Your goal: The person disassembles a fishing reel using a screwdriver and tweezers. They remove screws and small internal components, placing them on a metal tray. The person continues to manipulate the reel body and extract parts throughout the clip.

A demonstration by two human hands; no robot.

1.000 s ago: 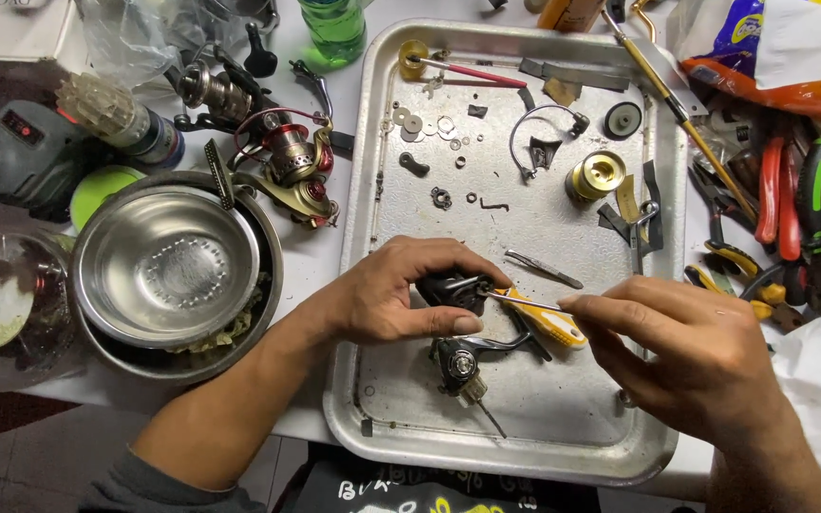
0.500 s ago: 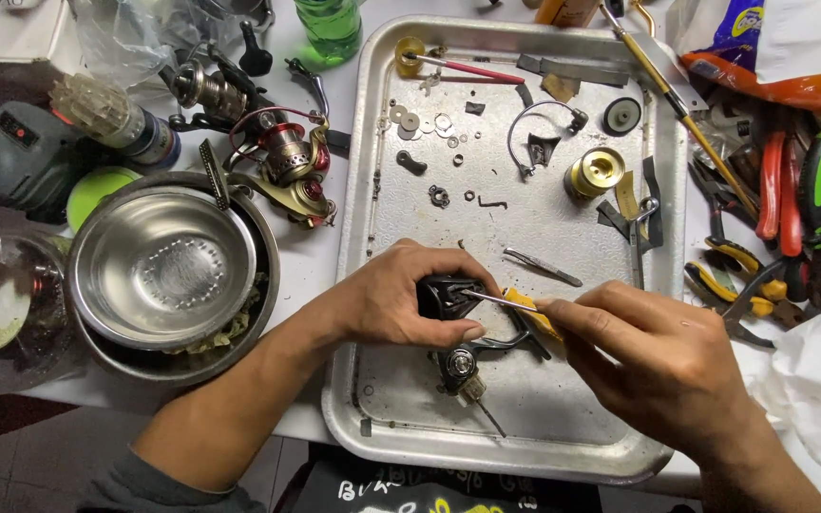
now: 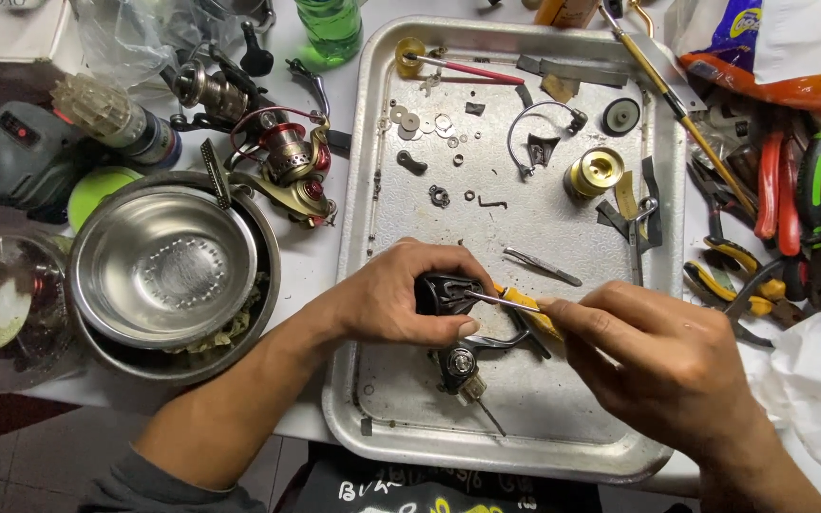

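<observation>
Looking down from the head camera onto a metal tray crowded with small parts.

Left hand closing around a black reel body, pinning it low on the tray, thumb lying along its lower edge. Right hand pinching a yellow-handled screwdriver, fingers wrapped tight on the handle, thin metal shaft pointing left and touching the top of the reel body. Sitting just below the reel body: a round black knob with a short metal pin sticking out toward the tray's near edge.

Lying farther up the tray: tweezers just above the hands, a gold spool, a wire bail arm, loose washers, a red-handled tool near the top rim.

Standing left of the tray: a stainless bowl nested in a larger one, a red-and-gold fishing reel just beside the tray's left wall, a green bottle near the top left corner of the tray.

Piling up right of the tray: pliers with red, green and yellow grips, a crumpled white tissue at the lower right.
</observation>
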